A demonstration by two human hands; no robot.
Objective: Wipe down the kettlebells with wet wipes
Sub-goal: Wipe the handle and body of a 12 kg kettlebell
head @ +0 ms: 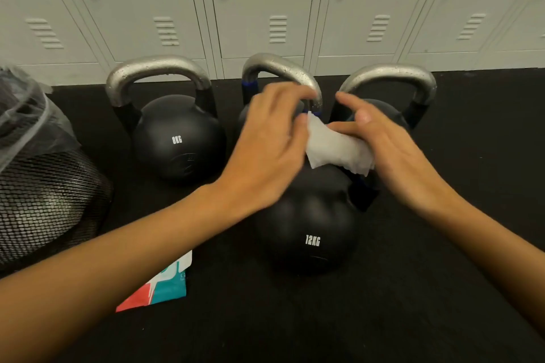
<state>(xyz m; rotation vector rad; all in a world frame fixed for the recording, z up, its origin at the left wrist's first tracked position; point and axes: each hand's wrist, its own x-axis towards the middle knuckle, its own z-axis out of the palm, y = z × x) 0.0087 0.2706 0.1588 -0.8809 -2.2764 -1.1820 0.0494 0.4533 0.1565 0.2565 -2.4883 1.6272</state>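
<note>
- Four kettlebells stand on the black floor (413,303) before you: the 8KG kettlebell (177,138) at the back left, the middle kettlebell (280,68) behind your hands, the right kettlebell (392,74) at the back right, and the 12KG kettlebell (309,230) nearest you.
- One mesh bin (44,200) with a clear liner sits at the far left, well apart from the 12KG kettlebell.
- One wipes packet (165,283), red, teal and white, lies flat on the floor, partly hidden under your left forearm.
- A row of pale lockers (265,9) closes off the back, just behind the three rear kettlebells.
- Your hands and the wipe cover the handle of the 12KG kettlebell and much of the middle kettlebell's body.
- One white wet wipe (336,147), crumpled and folded, hangs in the air between your hands, above the top of the 12KG kettlebell.
- Your left hand (265,147) has its fingertips on the wipe's left end; the exact hold is blurred, so you cannot tell it.
- Your right hand (383,144) pinches the wipe's right end with curled fingers, index finger pointing out.
- The rear handles are bare silver metal with droplets; all the bodies are matte black.
</note>
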